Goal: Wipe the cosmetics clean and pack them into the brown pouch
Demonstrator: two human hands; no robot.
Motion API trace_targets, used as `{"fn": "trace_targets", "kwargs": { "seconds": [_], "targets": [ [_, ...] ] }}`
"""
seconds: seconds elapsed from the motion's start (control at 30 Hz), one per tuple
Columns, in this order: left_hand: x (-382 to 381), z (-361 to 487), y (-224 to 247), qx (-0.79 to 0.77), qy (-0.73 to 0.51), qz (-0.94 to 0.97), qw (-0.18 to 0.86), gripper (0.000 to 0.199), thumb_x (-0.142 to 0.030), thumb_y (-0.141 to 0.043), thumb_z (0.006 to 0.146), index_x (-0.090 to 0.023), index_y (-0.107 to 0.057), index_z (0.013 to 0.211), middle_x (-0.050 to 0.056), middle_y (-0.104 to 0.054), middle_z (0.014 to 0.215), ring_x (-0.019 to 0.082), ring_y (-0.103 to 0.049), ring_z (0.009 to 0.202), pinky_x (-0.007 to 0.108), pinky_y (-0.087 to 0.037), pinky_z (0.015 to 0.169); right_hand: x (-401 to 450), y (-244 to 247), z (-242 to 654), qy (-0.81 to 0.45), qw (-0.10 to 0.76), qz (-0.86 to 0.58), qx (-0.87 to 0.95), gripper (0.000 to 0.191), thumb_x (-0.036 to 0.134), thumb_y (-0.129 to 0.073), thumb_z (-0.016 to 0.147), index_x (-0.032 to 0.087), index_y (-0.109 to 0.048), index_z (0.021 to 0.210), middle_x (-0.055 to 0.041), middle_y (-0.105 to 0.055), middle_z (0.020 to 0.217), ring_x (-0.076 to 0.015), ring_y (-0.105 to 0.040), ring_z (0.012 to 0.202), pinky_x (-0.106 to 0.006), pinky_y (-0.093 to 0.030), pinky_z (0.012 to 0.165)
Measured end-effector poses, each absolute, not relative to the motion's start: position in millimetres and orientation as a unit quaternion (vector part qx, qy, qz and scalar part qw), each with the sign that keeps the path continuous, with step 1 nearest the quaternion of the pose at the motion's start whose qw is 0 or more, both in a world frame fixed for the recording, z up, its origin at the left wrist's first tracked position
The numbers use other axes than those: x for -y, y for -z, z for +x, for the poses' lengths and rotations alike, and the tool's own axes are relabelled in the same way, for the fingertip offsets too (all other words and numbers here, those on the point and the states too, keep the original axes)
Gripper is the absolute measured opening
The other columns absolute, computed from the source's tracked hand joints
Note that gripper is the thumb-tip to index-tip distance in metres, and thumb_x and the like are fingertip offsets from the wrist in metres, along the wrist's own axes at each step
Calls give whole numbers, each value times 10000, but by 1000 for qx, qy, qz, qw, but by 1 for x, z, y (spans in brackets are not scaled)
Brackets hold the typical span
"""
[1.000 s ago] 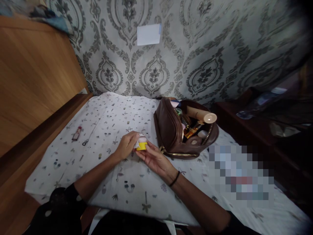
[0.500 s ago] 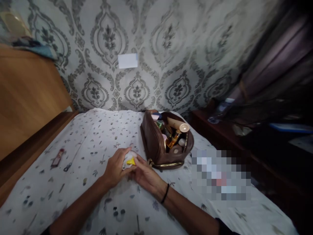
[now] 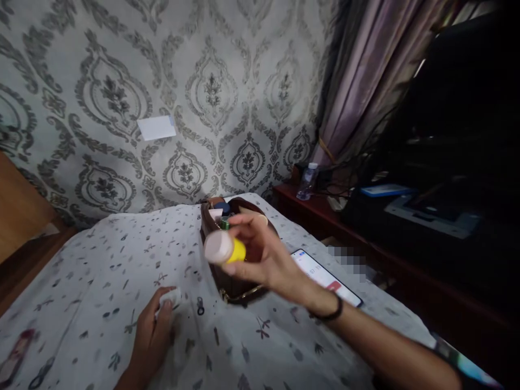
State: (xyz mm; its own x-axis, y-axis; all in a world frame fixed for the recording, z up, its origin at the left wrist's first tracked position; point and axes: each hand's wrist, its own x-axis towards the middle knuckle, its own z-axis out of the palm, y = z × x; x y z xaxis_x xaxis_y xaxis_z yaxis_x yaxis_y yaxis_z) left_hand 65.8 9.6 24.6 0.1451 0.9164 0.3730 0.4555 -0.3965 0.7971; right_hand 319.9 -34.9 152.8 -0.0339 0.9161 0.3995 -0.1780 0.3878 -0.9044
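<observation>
Raised over the brown cosmetic bag (image 3: 213, 276), my right hand (image 3: 272, 262) grips a small yellow bottle (image 3: 239, 251) with a pale cap. The bottle is tilted, its cap pointing left, and slightly blurred. Lower on the left, my left hand (image 3: 150, 327) is closed around a crumpled white wipe (image 3: 173, 297) just above the patterned bedsheet (image 3: 117, 254). The bag stands unzipped on the bed; my right hand hides much of its contents, though a green item (image 3: 224, 222) shows near its left side.
A phone (image 3: 325, 279) lies lit on the bed behind my right wrist. At the lower left are a red-topped item (image 3: 18, 349) and a dark-ended zip pull or cord (image 3: 40, 374). A clear plastic bottle (image 3: 307, 181) stands on the dark red ledge (image 3: 286, 195) beside the bed.
My hands have parted. The right one has lifted the yellow bottle up and over the bag, while the left keeps the wipe lower left. The view has turned right.
</observation>
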Motion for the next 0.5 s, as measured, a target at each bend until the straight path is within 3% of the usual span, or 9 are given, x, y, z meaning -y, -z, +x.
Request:
{"fn": "trace_targets", "kwargs": {
  "seconds": [0.07,0.13,0.23,0.3,0.37,0.5],
  "targets": [
    [-9,68,-23,-471,-413,733,264,483,-620,-435,900,-208,-685,928,49,-739,831,239,-700,739,300,-569,628,20,-189,346,-310,606,-382,625,416,193,-836,659,243,-641,1023,18,-647,953,-186,-612,927,-299,-473,797],
    [-7,70,-22,-467,-392,745,270,489,-625,-437,898,-211,-697,918,55,-748,853,242,-714,772,290,-577,644,-1,-215,367,-197,540,-449,684,341,211,-810,672,214,-676,986,22,-650,907,-197,-606,946,-304,-444,818],
    [-3,71,-20,-484,-377,742,269,514,-637,-426,905,-212,-711,951,66,-760,955,246,-723,873,283,-581,713,-36,-231,383,-29,327,-552,767,291,202,-757,698,164,-712,982,-39,-689,935,-199,-616,899,-274,-417,764],
    [-3,71,-18,-494,-375,742,254,529,-648,-414,911,-218,-717,960,62,-765,997,243,-725,897,278,-577,729,-54,-229,387,17,170,-569,805,321,228,-738,717,170,-718,1032,-60,-709,946,-204,-627,876,-260,-389,696],
    [-4,71,-16,-490,-369,753,239,534,-657,-407,913,-226,-719,958,54,-771,1005,237,-730,899,270,-578,724,-64,-223,386,24,72,-563,823,375,273,-743,719,187,-706,1082,-57,-719,935,-202,-633,846,-257,-353,634],
    [-9,68,-9,-484,-341,778,210,542,-650,-380,930,-234,-726,958,50,-779,993,222,-742,870,253,-593,681,-74,-211,386,15,20,-541,840,400,342,-738,716,195,-684,1084,-48,-719,909,-188,-623,774,-264,-316,595]
  ]
}}
